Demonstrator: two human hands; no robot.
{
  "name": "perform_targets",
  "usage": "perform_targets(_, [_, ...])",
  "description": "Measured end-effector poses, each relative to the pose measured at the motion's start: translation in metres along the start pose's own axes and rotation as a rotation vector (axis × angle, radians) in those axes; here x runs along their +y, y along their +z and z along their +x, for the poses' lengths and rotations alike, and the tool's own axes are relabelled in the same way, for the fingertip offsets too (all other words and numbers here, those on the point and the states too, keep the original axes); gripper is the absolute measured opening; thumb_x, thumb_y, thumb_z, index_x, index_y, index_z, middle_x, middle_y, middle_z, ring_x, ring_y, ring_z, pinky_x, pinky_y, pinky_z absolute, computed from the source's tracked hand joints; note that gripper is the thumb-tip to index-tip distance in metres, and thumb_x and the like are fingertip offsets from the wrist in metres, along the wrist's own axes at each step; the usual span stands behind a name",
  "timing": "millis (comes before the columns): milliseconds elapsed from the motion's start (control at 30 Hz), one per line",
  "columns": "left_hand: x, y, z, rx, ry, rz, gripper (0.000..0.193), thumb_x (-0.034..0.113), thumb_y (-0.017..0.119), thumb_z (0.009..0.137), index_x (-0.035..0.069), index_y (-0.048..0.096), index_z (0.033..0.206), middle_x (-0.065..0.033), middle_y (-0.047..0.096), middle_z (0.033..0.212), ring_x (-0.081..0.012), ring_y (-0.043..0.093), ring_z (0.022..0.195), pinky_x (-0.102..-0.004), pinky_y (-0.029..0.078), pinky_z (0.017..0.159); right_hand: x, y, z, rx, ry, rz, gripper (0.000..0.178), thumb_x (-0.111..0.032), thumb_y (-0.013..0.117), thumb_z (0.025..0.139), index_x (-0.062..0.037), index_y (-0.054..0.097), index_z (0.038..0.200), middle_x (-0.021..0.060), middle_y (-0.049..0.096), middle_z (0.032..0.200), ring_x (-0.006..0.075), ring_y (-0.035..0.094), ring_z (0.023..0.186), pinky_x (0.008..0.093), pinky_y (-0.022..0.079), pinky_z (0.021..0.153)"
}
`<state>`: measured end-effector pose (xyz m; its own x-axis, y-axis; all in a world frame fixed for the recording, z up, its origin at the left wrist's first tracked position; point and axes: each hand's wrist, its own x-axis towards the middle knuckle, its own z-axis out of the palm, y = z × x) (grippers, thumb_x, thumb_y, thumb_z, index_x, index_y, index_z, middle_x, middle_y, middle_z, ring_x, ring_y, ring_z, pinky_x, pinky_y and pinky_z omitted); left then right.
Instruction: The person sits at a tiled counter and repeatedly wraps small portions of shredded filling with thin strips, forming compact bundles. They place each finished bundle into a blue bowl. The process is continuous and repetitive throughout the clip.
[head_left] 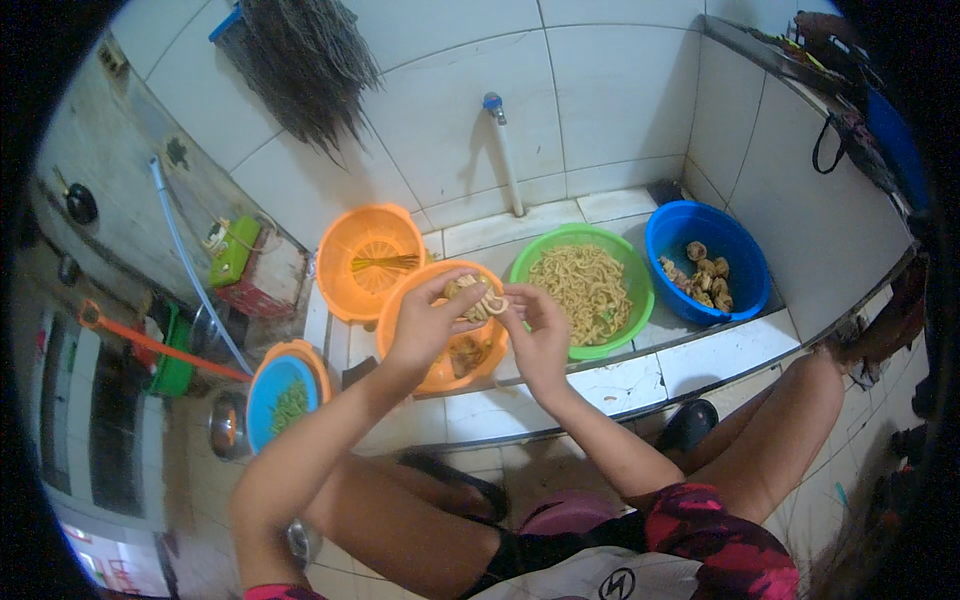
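My left hand (432,318) is closed around a bundle of pale coiled strands (480,302), which look like intestines. At the bundle's right side, the fingers of my right hand (535,325) pinch a loop of it. Both hands are above an orange basin (385,345) with some brownish, wet-looking pieces (465,352) inside. To the right, a green basin (643,270) holds a heap of similar loose pale strands (580,285). Further right, several brownish rolled bundles (708,275) lie in a blue basin (745,250).
Behind, an orange strainer basin (345,235) holds thin yellowish sticks (385,263). A light-blue bowl (262,400) with green pieces stands at left. A pipe with a tap (505,150) rises at the tiled wall, and a dark mop (300,70) hangs there. The tiled ledge (610,385) has a raised front edge.
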<state>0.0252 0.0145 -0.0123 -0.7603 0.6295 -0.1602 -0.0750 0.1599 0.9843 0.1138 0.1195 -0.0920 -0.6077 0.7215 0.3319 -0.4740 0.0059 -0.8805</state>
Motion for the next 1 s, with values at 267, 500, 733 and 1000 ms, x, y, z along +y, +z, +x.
perform_targets(267, [0.003,0.005,-0.010,0.019,0.018,-0.081,0.040,0.019,0.068,0.092,-0.004,0.058,0.124,-0.0113,0.063,0.111,-0.0187,0.067,0.096,-0.0313,0.060,0.083,-0.001,-0.001,-0.009,-0.105,-0.134,-0.041,0.011,0.001,0.067,0.087,0.0021,0.067,0.098,0.0083,0.059,0.105,0.0146,0.061,0.095,0.0271,0.050,0.083])
perform_targets(500, [0.013,0.006,-0.014,-0.012,-0.037,-0.047,0.041,0.020,0.065,0.095,-0.001,0.056,0.128,-0.0098,0.063,0.111,-0.0171,0.066,0.098,-0.0301,0.059,0.083,-0.005,-0.013,0.009,-0.296,0.129,0.152,0.019,-0.002,0.070,0.084,0.0021,0.063,0.101,0.0064,0.051,0.101,0.0164,0.055,0.100,0.0283,0.047,0.086])
perform_targets(733, [0.018,0.008,-0.015,-0.086,-0.027,0.057,0.041,0.021,0.063,0.096,0.001,0.054,0.131,-0.0095,0.064,0.110,-0.0154,0.065,0.100,-0.0302,0.059,0.084,-0.017,-0.021,0.015,-0.325,-0.225,-0.214,0.018,-0.002,0.071,0.081,0.0020,0.062,0.096,0.0078,0.052,0.096,0.0181,0.056,0.096,0.0298,0.047,0.084])
perform_targets(1000, [0.012,0.013,-0.012,-0.039,0.010,-0.016,0.040,0.018,0.062,0.097,0.001,0.052,0.132,-0.0106,0.063,0.112,-0.0167,0.065,0.102,-0.0301,0.059,0.086,-0.019,-0.023,0.014,-0.156,-0.463,-0.350,0.014,0.009,0.064,0.080,0.0040,0.063,0.094,0.0169,0.061,0.092,0.0320,0.064,0.083,0.0351,0.051,0.073])
